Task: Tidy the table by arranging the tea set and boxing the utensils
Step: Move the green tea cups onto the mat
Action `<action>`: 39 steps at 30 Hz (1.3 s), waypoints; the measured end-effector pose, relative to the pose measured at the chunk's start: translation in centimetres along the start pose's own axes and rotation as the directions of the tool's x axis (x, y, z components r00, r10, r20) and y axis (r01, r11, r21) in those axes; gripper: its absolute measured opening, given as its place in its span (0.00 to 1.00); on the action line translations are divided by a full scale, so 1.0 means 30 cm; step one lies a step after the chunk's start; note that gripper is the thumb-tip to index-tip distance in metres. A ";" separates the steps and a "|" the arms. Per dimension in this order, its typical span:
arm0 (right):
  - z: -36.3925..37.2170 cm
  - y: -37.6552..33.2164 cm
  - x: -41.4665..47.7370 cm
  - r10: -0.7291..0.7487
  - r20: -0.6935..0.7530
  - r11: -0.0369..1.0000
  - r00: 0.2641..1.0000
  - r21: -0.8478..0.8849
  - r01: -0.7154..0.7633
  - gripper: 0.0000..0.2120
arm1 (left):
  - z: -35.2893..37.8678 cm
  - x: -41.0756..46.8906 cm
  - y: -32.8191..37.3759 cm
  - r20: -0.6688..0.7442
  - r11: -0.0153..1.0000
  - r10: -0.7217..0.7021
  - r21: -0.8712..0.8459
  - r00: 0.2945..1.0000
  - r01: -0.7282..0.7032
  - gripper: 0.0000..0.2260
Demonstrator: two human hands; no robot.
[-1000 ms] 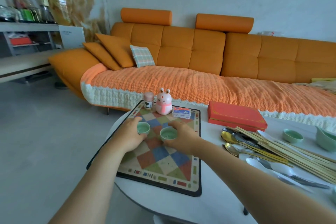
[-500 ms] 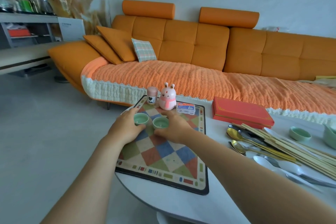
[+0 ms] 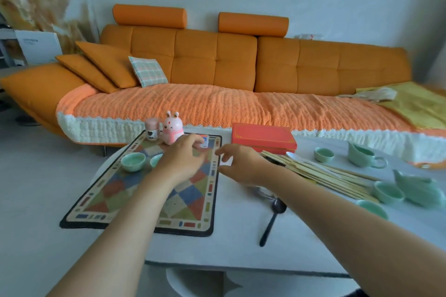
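White table (image 3: 241, 236): pink jar (image 3: 151, 125) with heart-printed label.

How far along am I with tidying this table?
Done: two cups sit side by side on the mat. In hand: nothing; the left grip and right grip hover empty. Left: three more cups, the pitcher, the teapot, and boxing the chopsticks and spoon; the red box is closed.
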State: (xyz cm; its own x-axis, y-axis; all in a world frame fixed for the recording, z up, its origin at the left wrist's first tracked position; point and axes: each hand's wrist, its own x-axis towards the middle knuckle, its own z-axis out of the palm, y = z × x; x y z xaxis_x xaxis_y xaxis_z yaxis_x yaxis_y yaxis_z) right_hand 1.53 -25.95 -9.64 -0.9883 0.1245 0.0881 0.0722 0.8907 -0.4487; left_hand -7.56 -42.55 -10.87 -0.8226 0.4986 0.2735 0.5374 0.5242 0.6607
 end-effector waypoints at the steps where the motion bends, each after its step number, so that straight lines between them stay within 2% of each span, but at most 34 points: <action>1: -0.036 0.048 -0.038 0.025 -0.025 1.000 0.999 -0.002 -0.025 0.18 | 0.039 0.002 0.050 0.010 0.999 0.034 -0.012 0.999 -0.034 0.12; 5: -0.170 0.251 -0.200 0.177 -0.135 0.983 0.975 0.082 -0.167 0.13 | 0.208 -0.020 0.259 0.122 0.985 0.171 0.013 0.978 -0.174 0.11; 11: -0.303 0.515 -0.448 0.301 -0.183 0.954 0.936 0.065 -0.294 0.12 | 0.463 -0.106 0.513 0.311 0.924 0.364 -0.002 0.878 -0.383 0.17; 16: -0.363 0.688 -0.609 0.379 -0.274 0.924 0.884 0.055 -0.379 0.14 | 0.654 -0.130 0.684 0.445 0.902 0.397 -0.027 0.803 -0.431 0.28; 20: -0.382 0.796 -0.677 0.376 -0.346 0.913 0.860 -0.019 -0.407 0.19 | 0.772 -0.133 0.773 0.552 0.892 0.366 0.021 0.749 -0.452 0.38; 22: -0.392 0.833 -0.692 0.367 -0.348 0.899 0.862 -0.106 -0.426 0.21 | 0.807 -0.143 0.796 0.566 0.886 0.363 0.034 0.740 -0.461 0.39; 25: -0.407 0.867 -0.703 0.387 -0.275 0.873 0.880 -0.199 -0.446 0.26 | 0.846 -0.151 0.807 0.566 0.863 0.385 0.059 0.729 -0.501 0.36; 28: -0.408 0.896 -0.698 0.423 -0.205 0.849 0.883 -0.253 -0.465 0.30 | 0.857 -0.142 0.802 0.535 0.872 0.394 0.040 0.747 -0.488 0.32; 33: -0.397 0.906 -0.682 0.476 -0.166 0.854 0.864 -0.145 -0.499 0.29 | 0.831 -0.123 0.781 0.455 0.886 0.407 0.016 0.792 -0.464 0.29; 39: -0.393 0.824 -0.647 0.413 -0.211 0.890 0.886 -0.115 -0.442 0.30 | 0.741 -0.094 0.737 0.357 0.878 0.462 -0.056 0.812 -0.475 0.26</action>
State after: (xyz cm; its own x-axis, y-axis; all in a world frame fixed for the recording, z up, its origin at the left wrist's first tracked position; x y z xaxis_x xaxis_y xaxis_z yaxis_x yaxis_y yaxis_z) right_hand 24.09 -1.21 -11.95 -0.8175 0.5703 0.0800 0.5166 0.7876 -0.3359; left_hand 10.80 -17.01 -12.57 -0.3535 0.8932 0.2779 0.8521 0.1849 0.4896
